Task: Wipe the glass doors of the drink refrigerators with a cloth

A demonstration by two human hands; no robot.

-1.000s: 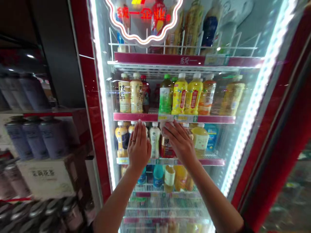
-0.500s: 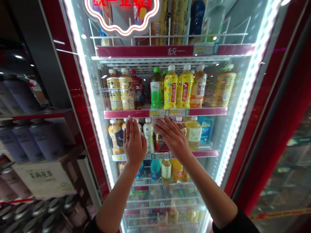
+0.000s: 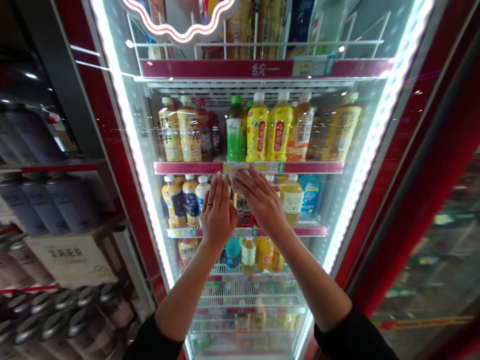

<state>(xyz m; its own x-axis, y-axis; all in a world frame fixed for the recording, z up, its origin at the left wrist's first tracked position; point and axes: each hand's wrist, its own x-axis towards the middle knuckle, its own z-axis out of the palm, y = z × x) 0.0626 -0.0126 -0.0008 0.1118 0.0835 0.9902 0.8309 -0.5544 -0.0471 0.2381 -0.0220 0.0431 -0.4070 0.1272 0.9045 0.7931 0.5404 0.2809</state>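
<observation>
My left hand [image 3: 218,212] lies flat with its fingers stretched up and close together, against the glass door of a lit drinks cooler. A ring shows on one finger. Right beside it, my right hand [image 3: 260,200] presses a crumpled white cloth or tissue [image 3: 233,173] to the glass, its fingers slanting up to the left. The cloth is partly covered by the fingers. Behind the glass, a red-labelled bottle [image 3: 244,218] shows between my hands. Just above them stand a green-capped bottle [image 3: 236,132] and a yellow bottle [image 3: 257,131].
Pink-edged cooler shelves [image 3: 180,168] carry several drink bottles. Bright light strips [image 3: 125,107] run down both sides of the cooler. At the left, a display holds purple bottles [image 3: 69,200] and silver-capped bottles [image 3: 88,327]. A red frame [image 3: 416,260] borders the right side.
My left hand has slid right across the glass, closer to my right hand. My right hand stays on the cloth in nearly the same place. The view has tilted slightly downward.
</observation>
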